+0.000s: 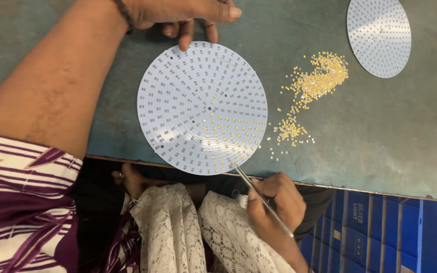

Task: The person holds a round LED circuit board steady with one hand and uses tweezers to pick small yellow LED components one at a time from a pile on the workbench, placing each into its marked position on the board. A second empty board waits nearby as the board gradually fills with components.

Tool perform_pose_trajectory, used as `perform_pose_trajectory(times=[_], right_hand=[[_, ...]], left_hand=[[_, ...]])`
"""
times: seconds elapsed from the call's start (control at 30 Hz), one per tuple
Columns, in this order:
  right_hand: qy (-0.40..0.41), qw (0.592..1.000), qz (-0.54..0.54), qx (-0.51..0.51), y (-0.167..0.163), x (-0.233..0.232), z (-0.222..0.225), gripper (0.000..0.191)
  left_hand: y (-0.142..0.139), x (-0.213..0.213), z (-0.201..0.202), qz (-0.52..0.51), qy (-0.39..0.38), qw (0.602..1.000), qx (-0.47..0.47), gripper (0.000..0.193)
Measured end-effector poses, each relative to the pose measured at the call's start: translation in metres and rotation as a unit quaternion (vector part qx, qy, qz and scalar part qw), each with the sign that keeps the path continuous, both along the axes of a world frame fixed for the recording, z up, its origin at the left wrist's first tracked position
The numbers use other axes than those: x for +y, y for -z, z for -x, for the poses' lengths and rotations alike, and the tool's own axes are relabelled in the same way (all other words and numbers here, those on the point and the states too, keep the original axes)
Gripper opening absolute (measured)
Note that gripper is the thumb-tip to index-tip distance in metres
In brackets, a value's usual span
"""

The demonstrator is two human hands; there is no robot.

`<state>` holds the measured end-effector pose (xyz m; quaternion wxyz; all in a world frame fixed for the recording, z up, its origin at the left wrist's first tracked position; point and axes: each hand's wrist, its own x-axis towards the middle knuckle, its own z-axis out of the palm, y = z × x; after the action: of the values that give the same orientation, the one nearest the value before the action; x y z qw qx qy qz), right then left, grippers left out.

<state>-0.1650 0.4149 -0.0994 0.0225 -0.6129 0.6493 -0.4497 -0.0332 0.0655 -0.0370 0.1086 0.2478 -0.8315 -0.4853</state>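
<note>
Here the right hand is closed around thin metal tweezers, and their tip touches the lower edge of the round white LED board. The left hand has loosely curled fingers, one fingertip pressing the board's top rim. The flat board lies on the grey-green table, partly filled with yellow chips; loose chips are heaped nearby.

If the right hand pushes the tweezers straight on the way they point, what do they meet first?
Probably the round board: the tweezers in the right hand point up-left, their tip already at its near edge, by the yellow chips.
</note>
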Motion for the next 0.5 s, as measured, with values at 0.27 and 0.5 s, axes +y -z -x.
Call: perform_pose_trajectory(times=[0.27,0.5], right_hand=[[0.017,1.000,0.017,0.017,0.003,-0.008,-0.017,0.018],[0.015,1.000,0.009,0.016,0.001,-0.005,-0.013,0.018]], left_hand=[[0.010,-0.007,0.008,-0.031,0.003,0.999,0.033,0.046],[0.011,-0.009,0.001,-0.001,-0.001,1.000,-0.003,0.050]])
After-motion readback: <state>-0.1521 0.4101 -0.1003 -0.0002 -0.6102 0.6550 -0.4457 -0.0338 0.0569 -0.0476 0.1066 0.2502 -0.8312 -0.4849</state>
